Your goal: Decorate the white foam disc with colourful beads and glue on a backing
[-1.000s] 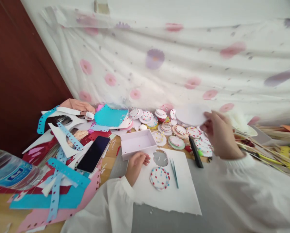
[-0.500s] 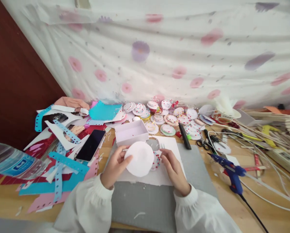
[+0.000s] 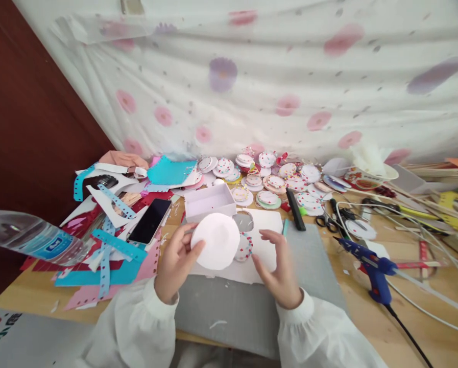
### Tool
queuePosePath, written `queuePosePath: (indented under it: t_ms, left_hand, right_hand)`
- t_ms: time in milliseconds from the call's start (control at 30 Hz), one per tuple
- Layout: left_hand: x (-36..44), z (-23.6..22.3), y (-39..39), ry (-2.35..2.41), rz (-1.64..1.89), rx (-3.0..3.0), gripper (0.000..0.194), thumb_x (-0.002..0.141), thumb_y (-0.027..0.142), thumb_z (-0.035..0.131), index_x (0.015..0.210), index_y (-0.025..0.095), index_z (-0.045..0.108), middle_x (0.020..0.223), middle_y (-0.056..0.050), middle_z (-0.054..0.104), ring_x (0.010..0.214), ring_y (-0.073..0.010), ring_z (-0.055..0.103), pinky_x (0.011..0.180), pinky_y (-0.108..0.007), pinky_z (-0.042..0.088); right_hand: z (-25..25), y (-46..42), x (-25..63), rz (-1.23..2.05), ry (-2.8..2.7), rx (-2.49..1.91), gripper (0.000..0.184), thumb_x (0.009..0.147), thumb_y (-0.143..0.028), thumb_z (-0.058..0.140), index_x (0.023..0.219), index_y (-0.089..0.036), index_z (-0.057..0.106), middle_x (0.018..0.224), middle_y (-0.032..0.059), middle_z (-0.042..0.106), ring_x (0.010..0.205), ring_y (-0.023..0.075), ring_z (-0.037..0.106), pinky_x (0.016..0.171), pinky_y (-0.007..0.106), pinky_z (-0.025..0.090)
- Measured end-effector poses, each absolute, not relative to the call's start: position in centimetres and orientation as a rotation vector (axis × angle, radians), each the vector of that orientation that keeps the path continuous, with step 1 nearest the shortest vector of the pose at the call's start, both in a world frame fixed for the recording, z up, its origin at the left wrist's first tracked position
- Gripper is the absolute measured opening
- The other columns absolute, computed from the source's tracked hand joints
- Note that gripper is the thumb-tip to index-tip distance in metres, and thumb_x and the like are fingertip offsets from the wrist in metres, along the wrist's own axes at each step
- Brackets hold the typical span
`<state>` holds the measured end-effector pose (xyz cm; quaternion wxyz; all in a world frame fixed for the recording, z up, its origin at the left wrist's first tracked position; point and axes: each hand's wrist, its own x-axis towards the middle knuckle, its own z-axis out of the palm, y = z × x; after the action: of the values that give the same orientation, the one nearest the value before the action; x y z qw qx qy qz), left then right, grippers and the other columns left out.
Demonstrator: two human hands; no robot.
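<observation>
My left hand grips a round white paper disc by its left edge, thumb in front, above the work mat. My right hand is open to the right of the disc, thumb and fingers apart with nothing between them. Behind the disc, partly covered by it, lies a ring of red and blue beads on a white paper sheet. Teal tweezers show in part beyond my right hand. A shallow pale lilac box stands just behind the disc.
Several bead-trimmed discs crowd the back. Left are a phone, paper scraps and a tilted water bottle. To the right lie a blue glue gun with its cord, scissors and a black bar-shaped object.
The white disc has come from the back right in my right hand to the middle, into my left hand. My left hand has left the box. My right hand has let go and spread its fingers.
</observation>
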<state>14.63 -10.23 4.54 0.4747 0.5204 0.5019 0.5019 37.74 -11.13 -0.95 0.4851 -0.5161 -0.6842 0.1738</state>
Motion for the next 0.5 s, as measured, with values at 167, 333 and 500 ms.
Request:
queuePosePath:
  t_ms: [167, 333, 500]
  left_hand:
    - [16.9, 6.0, -12.0, 1.21, 1.133, 1.447, 0.045, 0.08, 0.031, 0.064, 0.12, 0.02, 0.048, 0.1, -0.007, 0.069, 0.086, -0.0199, 0.067, 0.07, -0.025, 0.053]
    - [17.8, 6.4, -12.3, 1.238, 1.1, 1.57, 0.039, 0.079, 0.032, 0.066, 0.113, 0.019, 0.052, 0.094, -0.005, 0.069, 0.078, -0.0177, 0.066, 0.063, -0.021, 0.052]
    - [16.9, 6.6, -11.9, 1.267, 1.076, 1.857, 0.026, 0.079, 0.027, 0.065, 0.103, 0.018, 0.058, 0.085, -0.003, 0.068, 0.071, -0.0151, 0.064, 0.06, -0.021, 0.051]
  right_hand:
    - [2.9, -12.4, 34.1, 0.892, -1.348, -1.091, 0.056, 0.076, -0.042, 0.066, 0.121, -0.023, 0.04, 0.113, 0.0093, 0.055, 0.099, 0.023, 0.057, 0.081, 0.036, 0.05]
    - [4.9, -12.5, 33.4, 0.965, -1.26, -1.159, 0.027, 0.078, -0.039, 0.065, 0.092, -0.022, 0.049, 0.082, 0.0002, 0.056, 0.077, 0.0168, 0.056, 0.064, 0.027, 0.048]
    - [4.6, -12.5, 34.3, 1.067, -1.413, -0.991, 0.017, 0.087, -0.032, 0.054, 0.099, -0.023, 0.046, 0.087, 0.0011, 0.054, 0.079, 0.0153, 0.054, 0.068, 0.027, 0.048]
